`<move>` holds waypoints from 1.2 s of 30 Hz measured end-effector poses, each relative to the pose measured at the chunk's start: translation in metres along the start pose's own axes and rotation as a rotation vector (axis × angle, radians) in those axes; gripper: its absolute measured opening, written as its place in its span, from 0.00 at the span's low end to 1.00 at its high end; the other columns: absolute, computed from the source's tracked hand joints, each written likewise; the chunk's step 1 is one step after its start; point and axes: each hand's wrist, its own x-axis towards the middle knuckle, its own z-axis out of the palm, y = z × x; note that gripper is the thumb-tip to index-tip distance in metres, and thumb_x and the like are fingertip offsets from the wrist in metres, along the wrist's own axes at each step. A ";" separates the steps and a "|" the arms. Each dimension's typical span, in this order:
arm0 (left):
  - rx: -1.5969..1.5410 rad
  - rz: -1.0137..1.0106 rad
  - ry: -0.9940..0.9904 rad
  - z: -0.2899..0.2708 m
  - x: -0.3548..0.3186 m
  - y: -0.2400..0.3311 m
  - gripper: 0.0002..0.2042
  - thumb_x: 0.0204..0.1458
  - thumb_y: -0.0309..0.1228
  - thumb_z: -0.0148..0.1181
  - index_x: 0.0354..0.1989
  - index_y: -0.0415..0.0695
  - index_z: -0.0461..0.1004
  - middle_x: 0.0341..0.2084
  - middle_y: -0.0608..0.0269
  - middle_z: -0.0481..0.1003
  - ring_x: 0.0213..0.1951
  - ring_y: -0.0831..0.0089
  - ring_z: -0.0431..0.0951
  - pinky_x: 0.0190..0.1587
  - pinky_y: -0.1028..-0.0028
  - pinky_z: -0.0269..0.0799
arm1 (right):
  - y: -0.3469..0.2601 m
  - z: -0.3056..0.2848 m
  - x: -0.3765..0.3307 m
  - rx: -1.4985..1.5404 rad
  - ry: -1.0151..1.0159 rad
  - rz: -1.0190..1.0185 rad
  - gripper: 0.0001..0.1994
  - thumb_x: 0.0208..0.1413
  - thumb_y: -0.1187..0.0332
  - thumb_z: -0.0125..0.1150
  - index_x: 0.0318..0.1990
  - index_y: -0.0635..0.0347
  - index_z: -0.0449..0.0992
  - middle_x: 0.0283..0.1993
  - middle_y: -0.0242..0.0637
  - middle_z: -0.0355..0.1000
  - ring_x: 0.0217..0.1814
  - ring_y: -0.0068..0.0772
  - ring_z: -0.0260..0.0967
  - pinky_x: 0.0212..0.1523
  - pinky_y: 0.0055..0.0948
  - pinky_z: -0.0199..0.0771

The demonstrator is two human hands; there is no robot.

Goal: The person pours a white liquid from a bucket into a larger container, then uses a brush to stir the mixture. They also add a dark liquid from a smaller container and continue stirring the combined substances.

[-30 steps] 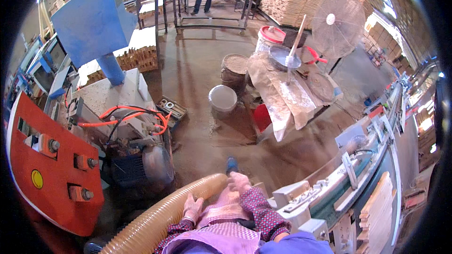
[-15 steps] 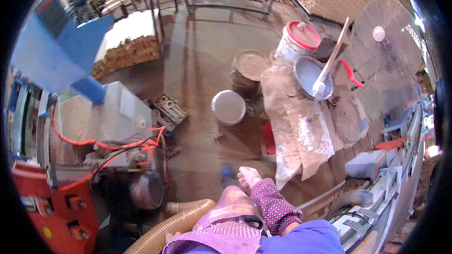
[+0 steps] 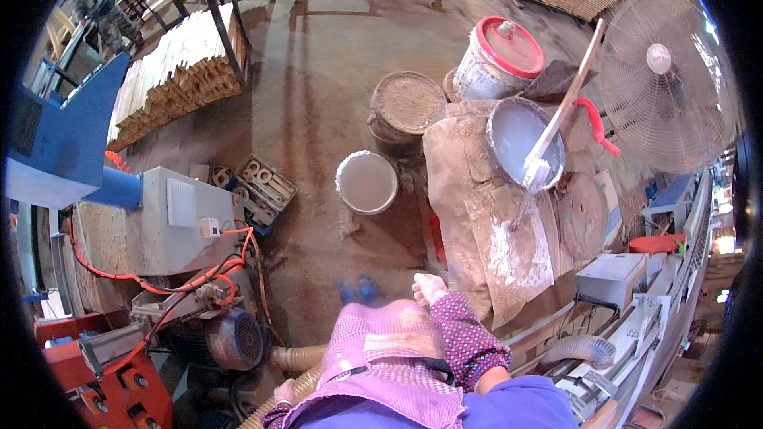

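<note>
Right hand (image 3: pixel 430 289) is seen gloved at the hip, fingers loosely spread, nothing gripped, just beside the stained cloth (image 3: pixel 485 230) draped over the bench. Left hand (image 3: pixel 284 392) is held low against the ribbed hose (image 3: pixel 306 385) (grip cannot be told). White bucket (image 3: pixel 366 183) stands apart on the floor.

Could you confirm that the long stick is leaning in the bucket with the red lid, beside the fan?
Not quite: in the head view the stick leans in the open bucket of white paste, not the red-lidded bucket behind it. Both do stand beside the fan.
</note>
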 end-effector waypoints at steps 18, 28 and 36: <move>0.220 0.507 -0.292 0.075 -0.034 0.345 0.32 0.51 0.36 0.54 0.63 0.32 0.56 0.60 0.39 0.63 0.62 0.54 0.63 0.63 0.67 0.58 | -0.089 0.074 0.250 0.322 0.228 0.122 0.08 0.57 0.62 0.54 0.27 0.48 0.64 0.21 0.23 0.59 0.13 0.22 0.51 0.12 0.28 0.51; 0.921 0.702 -0.124 0.151 -0.034 0.387 0.39 0.44 0.46 0.60 0.60 0.31 0.56 0.56 0.42 0.61 0.56 0.46 0.65 0.57 0.58 0.63 | -0.107 0.051 0.460 0.204 0.561 0.129 0.34 0.54 0.40 0.52 0.60 0.55 0.65 0.55 0.43 0.66 0.53 0.41 0.64 0.49 0.46 0.68; 0.885 0.620 -0.176 0.153 -0.036 0.399 0.40 0.46 0.48 0.58 0.61 0.31 0.54 0.58 0.43 0.60 0.57 0.47 0.64 0.58 0.58 0.62 | -0.118 0.045 0.461 0.449 0.508 0.023 0.23 0.55 0.48 0.57 0.48 0.57 0.69 0.27 0.33 0.65 0.26 0.33 0.64 0.26 0.38 0.68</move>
